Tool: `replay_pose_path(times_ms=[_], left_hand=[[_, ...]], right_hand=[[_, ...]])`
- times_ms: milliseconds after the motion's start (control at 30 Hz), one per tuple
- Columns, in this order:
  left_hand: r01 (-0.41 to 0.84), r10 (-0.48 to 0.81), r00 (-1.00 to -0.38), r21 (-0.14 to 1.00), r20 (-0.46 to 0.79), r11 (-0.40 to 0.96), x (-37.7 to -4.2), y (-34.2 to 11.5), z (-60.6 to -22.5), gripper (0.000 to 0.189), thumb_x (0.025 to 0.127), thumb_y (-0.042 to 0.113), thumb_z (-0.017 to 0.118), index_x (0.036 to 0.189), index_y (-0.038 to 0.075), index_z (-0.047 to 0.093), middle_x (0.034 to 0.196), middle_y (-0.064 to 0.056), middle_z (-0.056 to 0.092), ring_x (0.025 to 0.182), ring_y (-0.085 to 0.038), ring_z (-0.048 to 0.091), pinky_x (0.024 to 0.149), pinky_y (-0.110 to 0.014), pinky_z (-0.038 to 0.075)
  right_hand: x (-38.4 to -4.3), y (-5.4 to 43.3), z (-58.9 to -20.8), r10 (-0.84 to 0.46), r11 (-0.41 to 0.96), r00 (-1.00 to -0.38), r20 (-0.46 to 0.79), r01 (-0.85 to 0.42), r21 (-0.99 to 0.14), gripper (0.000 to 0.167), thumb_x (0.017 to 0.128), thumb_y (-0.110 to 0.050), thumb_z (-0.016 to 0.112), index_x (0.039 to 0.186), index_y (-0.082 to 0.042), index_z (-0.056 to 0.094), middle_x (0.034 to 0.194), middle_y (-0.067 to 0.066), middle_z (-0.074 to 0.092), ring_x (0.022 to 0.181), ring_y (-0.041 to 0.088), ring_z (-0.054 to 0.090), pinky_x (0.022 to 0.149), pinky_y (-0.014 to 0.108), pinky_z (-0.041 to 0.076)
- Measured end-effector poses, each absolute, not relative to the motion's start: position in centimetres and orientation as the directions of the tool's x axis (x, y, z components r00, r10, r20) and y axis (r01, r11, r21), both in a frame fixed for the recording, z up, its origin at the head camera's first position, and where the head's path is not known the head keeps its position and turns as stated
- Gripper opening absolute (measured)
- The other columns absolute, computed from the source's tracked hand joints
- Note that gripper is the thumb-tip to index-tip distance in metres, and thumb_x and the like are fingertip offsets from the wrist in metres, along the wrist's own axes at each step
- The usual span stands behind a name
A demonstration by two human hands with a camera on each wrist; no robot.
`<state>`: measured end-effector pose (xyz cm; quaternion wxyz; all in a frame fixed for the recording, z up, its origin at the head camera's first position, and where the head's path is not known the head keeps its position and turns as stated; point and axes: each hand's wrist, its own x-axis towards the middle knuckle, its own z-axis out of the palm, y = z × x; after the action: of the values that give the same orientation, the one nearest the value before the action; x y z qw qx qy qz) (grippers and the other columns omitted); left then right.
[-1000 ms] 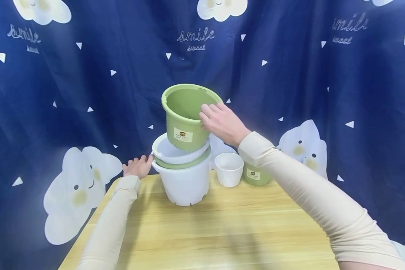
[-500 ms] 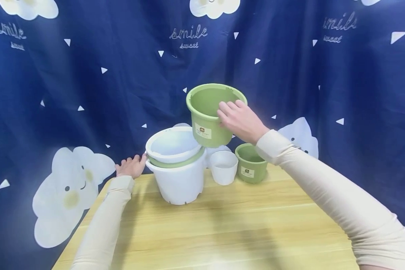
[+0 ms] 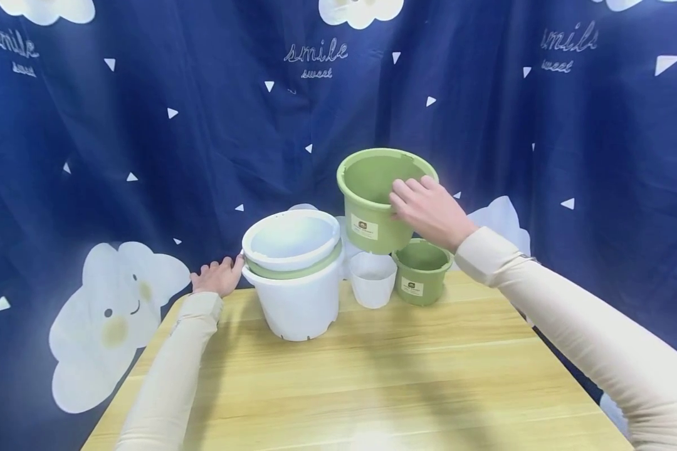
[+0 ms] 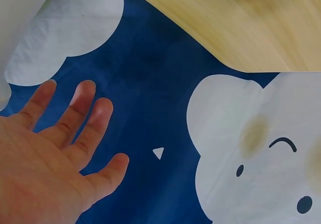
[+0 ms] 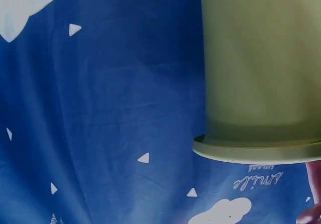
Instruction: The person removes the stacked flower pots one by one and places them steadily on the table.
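Large green pot: in the air at centre-right, right of the white stack, mouth up; inner wall visible. Right hand has fingers curled over its right rim, gripping it. Height over the table cannot be judged.

Stack, far left of table: outer white pot contains a green pot, seen as a band, and an inner white pot on top. Left hand is beside its left rim, fingers spread and nearly straight, gripping nothing; thumb contact with the rim cannot be confirmed.

Right of stack: small white pot, then small green pot, side by side, both upright.

Labels: pale sticker with dark emblem on the held pot; similar sticker on the small green one; print too small to read. Curtain reads "smile", "sweet".

Materials: pots look plastic; held one smooth, matt, tapered, thick-rimmed. Outer white pot notched at base. Tabletop wood-grained. Curtain blue fabric, printed with clouds and triangles.
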<state>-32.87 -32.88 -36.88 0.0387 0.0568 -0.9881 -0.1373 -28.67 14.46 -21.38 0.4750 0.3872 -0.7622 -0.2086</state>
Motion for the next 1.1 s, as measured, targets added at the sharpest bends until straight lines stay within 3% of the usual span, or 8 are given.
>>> replay_pose_path(times_ms=[600, 1100], left_hand=[[-0.106, -0.122, -0.992, 0.287, 0.040, 0.952, -33.1, -33.1, -36.9, 0.092, 0.102, 0.066, 0.000, 0.153, 0.000, 0.038, 0.152, -0.037, 0.041, 0.140, -0.059, 0.034, 0.111, -0.078, 0.020], [-0.106, -0.123, -0.992, 0.287, 0.043, 0.952, -32.8, -32.9, -36.6, 0.089, 0.103, 0.064, 0.002, 0.152, -0.001, 0.039, 0.151, -0.038, 0.041, 0.139, -0.060, 0.034, 0.112, -0.079, 0.019]], right_hand=[[-27.1, 19.4, -26.6, -0.779, 0.624, -0.321, 0.539, -0.480, 0.616, 0.026, 0.094, -0.026, 0.066, 0.093, -0.003, 0.055, 0.087, 0.009, 0.048, 0.074, 0.029, 0.050, 0.066, 0.034, 0.034], [-25.8, 23.4, -29.9, -0.756, 0.649, -0.330, 0.565, -0.490, 0.582, 0.029, 0.087, -0.030, 0.063, 0.089, -0.002, 0.052, 0.084, 0.009, 0.046, 0.071, 0.029, 0.049, 0.064, 0.035, 0.033]])
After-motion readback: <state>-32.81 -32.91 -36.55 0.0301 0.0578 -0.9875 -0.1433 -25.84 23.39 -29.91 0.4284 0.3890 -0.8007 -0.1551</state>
